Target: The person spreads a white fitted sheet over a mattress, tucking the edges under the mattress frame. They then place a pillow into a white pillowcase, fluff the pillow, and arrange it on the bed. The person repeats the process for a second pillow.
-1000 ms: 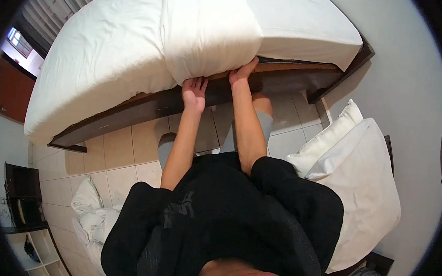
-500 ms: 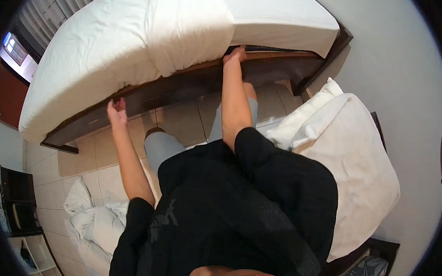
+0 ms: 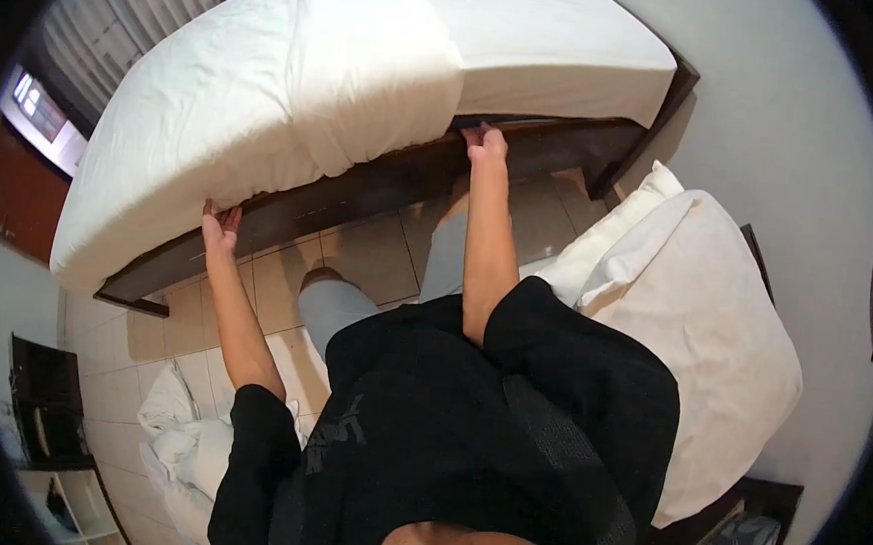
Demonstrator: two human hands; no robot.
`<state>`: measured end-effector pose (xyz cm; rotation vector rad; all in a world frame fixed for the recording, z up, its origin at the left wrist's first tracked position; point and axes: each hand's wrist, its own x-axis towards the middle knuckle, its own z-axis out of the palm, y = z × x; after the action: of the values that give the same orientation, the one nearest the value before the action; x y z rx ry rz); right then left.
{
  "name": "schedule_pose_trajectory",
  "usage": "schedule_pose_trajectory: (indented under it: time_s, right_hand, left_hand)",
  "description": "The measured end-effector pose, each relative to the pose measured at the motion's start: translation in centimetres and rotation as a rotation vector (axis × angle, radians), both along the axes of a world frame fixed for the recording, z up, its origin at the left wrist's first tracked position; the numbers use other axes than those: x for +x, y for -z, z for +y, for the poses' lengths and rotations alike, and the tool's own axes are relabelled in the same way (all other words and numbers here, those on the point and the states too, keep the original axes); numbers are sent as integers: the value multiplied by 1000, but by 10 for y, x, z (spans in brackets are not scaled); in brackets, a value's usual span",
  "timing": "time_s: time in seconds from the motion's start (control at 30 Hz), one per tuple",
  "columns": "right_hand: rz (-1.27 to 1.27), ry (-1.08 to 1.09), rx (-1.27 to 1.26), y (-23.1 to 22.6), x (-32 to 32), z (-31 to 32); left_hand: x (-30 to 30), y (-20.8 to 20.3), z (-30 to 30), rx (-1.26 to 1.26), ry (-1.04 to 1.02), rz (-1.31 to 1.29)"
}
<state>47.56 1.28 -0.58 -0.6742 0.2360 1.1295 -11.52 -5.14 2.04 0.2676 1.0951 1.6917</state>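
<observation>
Tiled floor [image 3: 358,254] runs under the person's knees, with a heap of crumpled white linen [image 3: 185,447] lying on it at the lower left and a dark shelf unit [image 3: 45,400] beyond that. On the person's right, two white pillows [image 3: 691,315] lean against the grey wall [image 3: 807,164]. Farther out, both arms reach to the bed. Left hand [image 3: 220,230] sits at the lower edge of the white sheet [image 3: 268,96], just above the dark wooden frame [image 3: 382,181], with its fingers curled at the cloth. Right hand [image 3: 486,142] is well apart from it, along the same edge, pressed in between mattress [image 3: 557,47] and frame with its fingertips hidden; whether it grips anything I cannot tell. Sheet drapes over the mattress side there in a thick fold. Curtains [image 3: 123,29] hang behind the bed.
</observation>
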Motion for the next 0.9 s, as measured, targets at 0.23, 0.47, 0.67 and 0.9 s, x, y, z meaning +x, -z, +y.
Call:
schedule_pose_trajectory:
  time_s: [0.23,0.47,0.67,0.9]
  right_hand:
    - [-374,-212,207,-58,-20,-52]
    - [-536,-231,56,-44,-58,-39]
    - [-778,-260,52,-18,-46,-28]
    - [-872,-349,-35,-12,-44,-46]
  left_hand:
    - [74,-4,-25,147,22,8]
    - [53,8,-7,48,59,104]
    - [47,28,16,55,112,128]
    - [49,50,18,141,88,71]
